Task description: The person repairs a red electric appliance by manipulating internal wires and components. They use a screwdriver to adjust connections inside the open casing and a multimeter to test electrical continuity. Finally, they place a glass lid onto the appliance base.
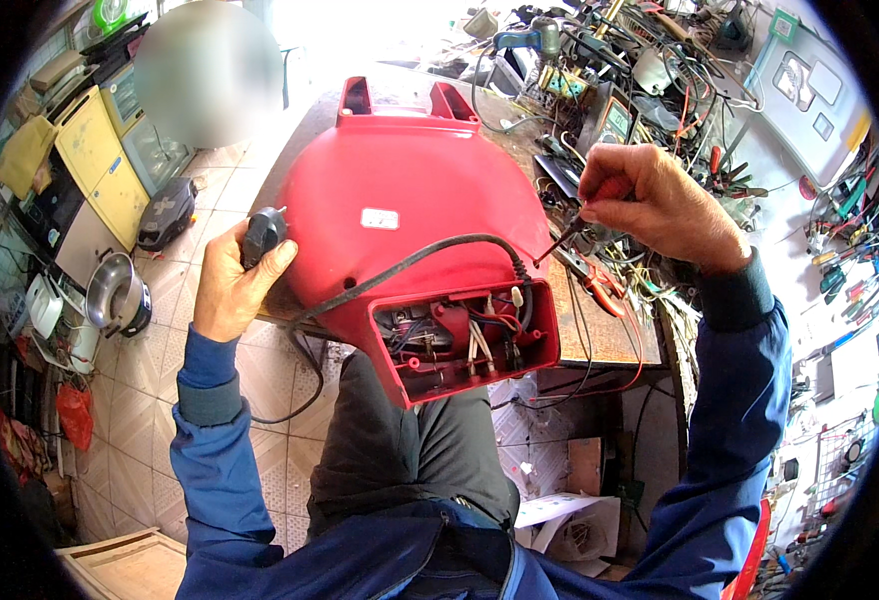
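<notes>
Flanking the red plastic housing (430,180) on the bench (608,342), left fingers (275,265) enclosed a black plastic plug (263,237), right fingers (616,212) pinched a red-handled screwdriver (572,233), screw-turning apparently underway, likely needing tip alignment next.

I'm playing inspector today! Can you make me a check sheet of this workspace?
Surface: wooden table, red housing on it.
Job's things: housing's near end open, pale wires inside; screwdriver; black plug.
Clutter: jumbled heap of parts at far right; pliers beside the housing.
Hands: left hand holds the plug; right hand holds the screwdriver.
Cables: black cable crosses the housing.
Surroundings: tiled floor, metal pot at left.
</notes>
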Demonstrator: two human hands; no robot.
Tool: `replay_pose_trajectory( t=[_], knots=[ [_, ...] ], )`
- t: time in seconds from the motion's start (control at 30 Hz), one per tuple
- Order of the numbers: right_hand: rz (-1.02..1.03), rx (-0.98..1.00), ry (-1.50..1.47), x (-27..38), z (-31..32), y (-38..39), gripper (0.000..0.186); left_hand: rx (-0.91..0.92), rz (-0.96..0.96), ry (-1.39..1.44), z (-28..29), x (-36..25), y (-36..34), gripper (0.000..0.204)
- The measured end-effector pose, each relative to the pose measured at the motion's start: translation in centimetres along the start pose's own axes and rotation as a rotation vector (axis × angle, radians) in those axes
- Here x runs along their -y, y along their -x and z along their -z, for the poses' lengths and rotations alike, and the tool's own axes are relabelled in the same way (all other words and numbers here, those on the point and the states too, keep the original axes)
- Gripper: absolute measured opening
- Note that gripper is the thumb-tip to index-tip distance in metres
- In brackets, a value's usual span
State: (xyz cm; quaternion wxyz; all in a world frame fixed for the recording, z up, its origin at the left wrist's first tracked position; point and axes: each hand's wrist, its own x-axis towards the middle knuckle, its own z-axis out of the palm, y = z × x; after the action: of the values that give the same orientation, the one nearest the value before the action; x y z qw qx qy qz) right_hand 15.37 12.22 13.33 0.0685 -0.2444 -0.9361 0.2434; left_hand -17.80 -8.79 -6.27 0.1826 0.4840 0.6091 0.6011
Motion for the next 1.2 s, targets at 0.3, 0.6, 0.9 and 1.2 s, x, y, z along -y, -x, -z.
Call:
replay_pose_trajectory(
  t=[0.3, 0.6, 0.9, 1.2],
  knots=[
    [0.001, 0.031, -0.057, -0.64, 0.1, 0.44, 0.008, 0.004, -0.005, -0.014, 0.09, 0.28, -0.05, 0.035],
    [-0.013, 0.043, -0.05, -0.29, 0.22, 0.63, 0.008, -0.007, -0.008, -0.015, -0.05, 0.2, 0.0, 0.035],
    [-0.011, 0.058, -0.069, 0.0, 0.25, 0.6, 0.014, 0.005, -0.003, -0.016, 0.08, 0.33, -0.05, 0.035],
    [-0.079, -0.015, 0.156, -0.03, 0.53, 0.44, 0.016, 0.002, -0.026, -0.024, -0.02, -0.12, -0.02, 0.034]
  ],
)
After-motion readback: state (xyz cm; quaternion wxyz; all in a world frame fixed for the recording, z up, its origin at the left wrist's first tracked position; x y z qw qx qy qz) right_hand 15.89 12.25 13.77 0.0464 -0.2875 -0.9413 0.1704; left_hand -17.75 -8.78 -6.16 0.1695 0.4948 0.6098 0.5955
